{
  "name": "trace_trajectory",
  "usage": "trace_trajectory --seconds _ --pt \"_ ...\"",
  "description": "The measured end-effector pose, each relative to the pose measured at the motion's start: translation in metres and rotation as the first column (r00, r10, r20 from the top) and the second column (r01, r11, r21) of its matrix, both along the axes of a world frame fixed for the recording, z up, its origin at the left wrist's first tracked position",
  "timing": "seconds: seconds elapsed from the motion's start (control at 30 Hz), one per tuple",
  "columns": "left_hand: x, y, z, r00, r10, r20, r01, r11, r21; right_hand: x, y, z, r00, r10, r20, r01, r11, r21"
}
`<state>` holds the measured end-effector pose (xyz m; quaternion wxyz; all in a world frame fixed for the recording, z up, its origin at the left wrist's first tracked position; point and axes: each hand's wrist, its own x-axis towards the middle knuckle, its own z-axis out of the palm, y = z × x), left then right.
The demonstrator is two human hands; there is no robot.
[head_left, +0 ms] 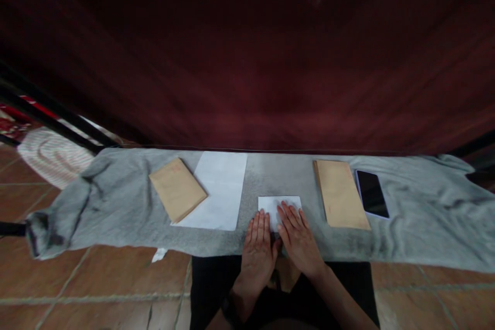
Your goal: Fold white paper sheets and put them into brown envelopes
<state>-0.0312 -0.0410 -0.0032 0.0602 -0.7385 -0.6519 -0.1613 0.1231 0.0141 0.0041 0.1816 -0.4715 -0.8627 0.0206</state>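
At the counter's near edge, left hand and right hand press flat, open-palmed, on a folded white paper; folding seems well along, the brown envelope nearby untouched

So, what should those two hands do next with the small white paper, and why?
The left hand and right hand lie open and flat on the small white paper, which rests on the grey cloth. I'd guess they should sweep outward, pressing it flat, since cloth may give a weak crease.
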Motion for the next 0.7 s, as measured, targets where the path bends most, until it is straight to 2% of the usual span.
trace_trajectory --seconds 0.17,0.33,0.43,0.5,0.53,0.57,0.63,0.7 --pt "-0.008 -0.004 0.002 0.998 -0.059 -0.002 0.059 0.998 0.005 -0.02 0.009 0.001 0.996 0.077 0.036 -0.076 0.996 -0.043" --pt "-0.018 -0.007 0.005 0.992 -0.098 0.076 0.099 0.995 -0.005 -0.02 0.009 -0.005 0.997 0.058 0.042 -0.056 0.998 -0.038" --pt "-0.049 0.003 0.016 0.988 -0.021 0.15 0.013 0.999 0.05 -0.021 0.009 -0.006 0.999 0.042 0.027 -0.041 0.999 -0.035" --pt "-0.088 0.014 0.026 0.967 0.138 0.212 -0.165 0.98 0.114 -0.022 0.009 -0.007 0.999 0.037 0.032 -0.036 0.999 -0.037" --pt "-0.112 0.02 0.031 0.932 0.258 0.253 -0.298 0.945 0.132 -0.022 0.01 -0.007 0.999 0.035 0.035 -0.033 0.999 -0.038" --pt "-0.137 0.025 0.035 0.873 0.396 0.286 -0.443 0.888 0.125 -0.022 0.01 -0.007 0.999 0.033 0.037 -0.032 0.999 -0.039" --pt "-0.184 0.033 0.041 0.697 0.65 0.303 -0.685 0.728 0.013 -0.022 0.01 -0.008 0.999 0.029 0.036 -0.027 0.999 -0.039" --pt "-0.219 0.035 0.043 0.53 0.812 0.245 -0.807 0.571 -0.148 -0.022 0.01 -0.008 0.999 0.03 0.036 -0.028 0.999 -0.034"
